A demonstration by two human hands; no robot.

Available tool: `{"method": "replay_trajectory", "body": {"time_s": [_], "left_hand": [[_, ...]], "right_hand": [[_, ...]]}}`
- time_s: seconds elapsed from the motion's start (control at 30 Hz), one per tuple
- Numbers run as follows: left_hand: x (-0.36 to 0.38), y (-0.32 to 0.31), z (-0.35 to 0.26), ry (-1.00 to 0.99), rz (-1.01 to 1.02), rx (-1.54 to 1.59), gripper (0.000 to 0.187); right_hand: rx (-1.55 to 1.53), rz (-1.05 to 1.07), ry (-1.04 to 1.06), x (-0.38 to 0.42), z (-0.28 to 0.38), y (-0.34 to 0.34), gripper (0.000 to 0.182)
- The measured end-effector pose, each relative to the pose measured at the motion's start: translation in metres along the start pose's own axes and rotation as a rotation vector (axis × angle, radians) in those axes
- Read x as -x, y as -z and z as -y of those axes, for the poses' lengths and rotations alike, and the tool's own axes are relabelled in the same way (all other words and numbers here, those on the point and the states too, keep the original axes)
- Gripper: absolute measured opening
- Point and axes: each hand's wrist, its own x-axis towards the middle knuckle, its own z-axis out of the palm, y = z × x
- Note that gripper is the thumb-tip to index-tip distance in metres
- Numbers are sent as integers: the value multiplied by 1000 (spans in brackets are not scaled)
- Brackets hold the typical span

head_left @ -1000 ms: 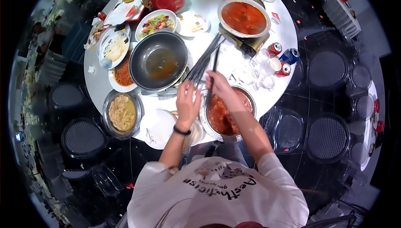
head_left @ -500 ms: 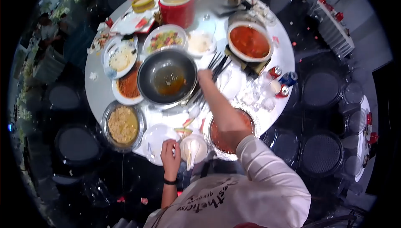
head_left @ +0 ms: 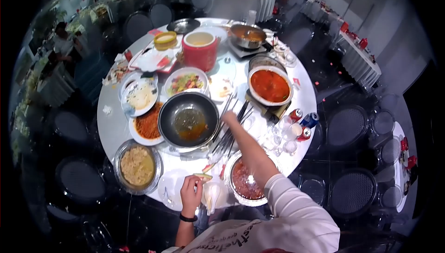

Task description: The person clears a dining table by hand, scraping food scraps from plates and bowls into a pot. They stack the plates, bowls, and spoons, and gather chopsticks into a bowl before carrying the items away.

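Note:
My right hand (head_left: 228, 117) is stretched over the table beside the dark frying pan (head_left: 174, 114), its fingers closed around dark chopsticks (head_left: 226, 103). More chopsticks (head_left: 227, 142) lie loosely crossed under and beside that hand. The pan has some brown oily liquid in its bottom. My left hand (head_left: 189, 193) is low over the table's near edge, fingers bent together; what they hold, if anything, is hidden. A white plate (head_left: 168, 192) is on its left, and a white bowl with a spoon (head_left: 214, 195) on its right. Melon rinds (head_left: 204, 176) lie just beyond it.
Foil trays of stew (head_left: 245, 181) and pale food (head_left: 137, 164) flank the near edge. A red soup pot (head_left: 270, 85), drink cans (head_left: 309, 120), clear cups (head_left: 288, 135), a red pot (head_left: 200, 51) and a salad bowl (head_left: 186, 81) stand around. Dark chairs (head_left: 350, 190) surround the table.
The view has tilted up, so the table appears lower and more of the room shows. My right hand stays by the pan and the chopsticks; their spread has shifted. My left hand remains near the bowl.

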Motion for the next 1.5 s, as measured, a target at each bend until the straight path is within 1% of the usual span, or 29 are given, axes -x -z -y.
{"method": "replay_trajectory", "body": {"time_s": [0.03, 0.07, 0.1, 0.17, 0.27, 0.37, 0.43, 0.47, 0.5, 0.53, 0.57, 0.6, 0.63, 0.73, 0.8, 0.83, 0.87, 0.9, 0.93, 0.97, 1.03, 1.17, 1.23, 1.33, 1.43, 1.5], "left_hand": [[7, 1, 5, 4, 10, -7, 4], [10, 4, 5, 48, 31, 23, 3], [14, 9, 2, 78, 52, 13, 4], [17, 16, 1, 117, 74, -4, 4], [21, 22, -1, 145, 65, -27, 3], [20, 26, -9, 199, 56, -88, 3], [21, 25, -8, 215, 44, -135, 3], [22, 25, -9, 228, 34, -170, 3], [25, 24, -9, 242, 24, -207, 4], [27, 22, -9, 229, 1, -231, 3], [31, 20, -12, 272, -7, -240, 3], [34, 17, -18, 317, -21, -247, 2], [42, 15, -19, 338, -35, -269, 2], [62, 7, -24, 425, -66, -318, 2], [76, 3, -22, 466, -73, -330, 3], [77, 1, -23, 429, -85, -347, 3], [77, 0, -25, 396, -94, -364, 3], [79, 0, -28, 365, -100, -377, 3], [86, 0, -23, 406, -98, -367, 3], [85, 1, -27, 510, -80, -323, 3], [81, 2, -25, 484, -73, -323, 3], [72, 1, -20, 355, -44, -323, 3], [69, 1, -18, 305, -21, -317, 3], [67, 4, -17, 219, 34, -352, 2], [63, 9, -22, 196, 34, -342, 2], [64, 13, -23, 176, 25, -341, 1]], "right_hand": [[122, -94, 104, 19, 7, 17, 32], [228, -130, 270, 20, 2, 26, 28], [258, -267, 373, 28, 0, 36, 23], [286, -374, 519, 11, -8, 52, 19], [361, -412, 695, 19, -5, 86, 20], [420, -418, 859, 9, 2, 108, 21], [467, -354, 894, -4, 17, 113, 23], [517, -342, 982, -7, 25, 115, 27], [591, -253, 1041, -20, 35, 111, 33], [648, -194, 1084, -29, 42, 101, 34], [708, -137, 1132, -39, 51, 93, 35], [728, -85, 1169, -54, 54, 75, 32], [806, -9, 1169, -68, 62, 58, 29], [988, -14, 1214, -93, 66, 25, 24], [823, -35, 1212, -108, 65, 17, 23], [740, -38, 1203, -113, 62, 14, 23], [791, -24, 1334, -122, 63, 19, 19], [727, -89, 1384, -122, 62, 26, 17], [858, -122, 1380, -104, 64, 45, 14], [973, -156, 1413, -94, 63, 60, 12], [1177, -230, 1516, -76, 60, 89, 11], [1158, -288, 1514, -30, 27, 112, 12], [1103, -196, 1496, -7, 4, 106, 11], [1007, -76, 1406, 16, -24, 84, 12], [902, -46, 1331, 26, -37, 68, 14], [843, -75, 1303, 33, -38, 62, 17]]}}
